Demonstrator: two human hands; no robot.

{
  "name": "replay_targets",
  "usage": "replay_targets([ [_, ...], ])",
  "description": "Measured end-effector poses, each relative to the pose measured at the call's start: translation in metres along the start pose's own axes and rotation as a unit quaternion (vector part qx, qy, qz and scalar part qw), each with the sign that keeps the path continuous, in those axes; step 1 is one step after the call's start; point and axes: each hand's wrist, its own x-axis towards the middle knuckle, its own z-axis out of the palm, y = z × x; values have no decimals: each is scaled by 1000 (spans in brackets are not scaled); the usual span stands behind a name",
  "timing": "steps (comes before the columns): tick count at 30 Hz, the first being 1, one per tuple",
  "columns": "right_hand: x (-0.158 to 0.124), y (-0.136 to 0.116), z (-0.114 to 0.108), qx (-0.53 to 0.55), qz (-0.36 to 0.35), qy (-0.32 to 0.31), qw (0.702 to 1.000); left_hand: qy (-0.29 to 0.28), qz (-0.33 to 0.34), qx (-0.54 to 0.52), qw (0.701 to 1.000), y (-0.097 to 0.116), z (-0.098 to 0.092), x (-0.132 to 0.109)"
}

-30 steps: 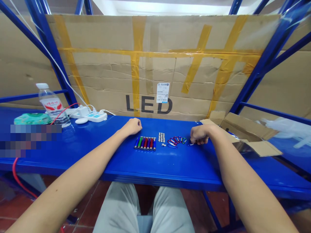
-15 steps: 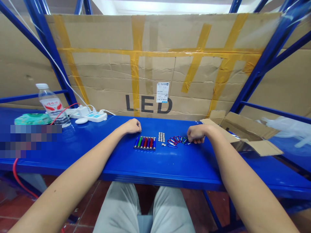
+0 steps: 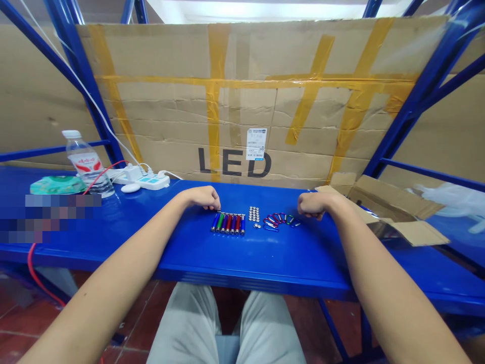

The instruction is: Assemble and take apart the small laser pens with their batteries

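My left hand (image 3: 205, 197) is curled into a loose fist on the blue table, just beyond the upper left end of a row of small metal flashlights (image 3: 228, 224). These are blue, green, purple and red, lying side by side. Right of them sit button cells (image 3: 254, 214) in a small grid, with a couple set slightly apart. Farther right, carabiner clips (image 3: 279, 219) in red, green and blue fan out in an arc. Beside the arc's right end, my right hand (image 3: 311, 205) rests closed, apart from the clips. Nothing shows in either fist, though the palms are hidden.
An open cardboard box (image 3: 394, 202) stands at the right, with a clear plastic bag (image 3: 450, 199) behind it. On the left are a water bottle (image 3: 88, 164), a green packet (image 3: 56, 185) and a white power strip (image 3: 151, 181). A big carton (image 3: 170, 116) walls off the back.
My right hand has drawn a little to the right, off the last carabiner clip, which now shows fully. My left hand stays by the flashlights. The view has shifted slightly.
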Motion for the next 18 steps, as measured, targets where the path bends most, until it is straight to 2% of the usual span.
replay_targets([
  [3, 3, 0, -1, -18, -6, 30, 999, -23, 10, -7, 1000, -4, -4, -3],
  [9, 7, -3, 0, -24, -12, 50, 998, -51, 14, 19, 998, -3, -6, -2],
  [18, 8, -4, 1, -16, -22, 44, 999, -68, 29, 41, 996, -6, -8, -1],
])
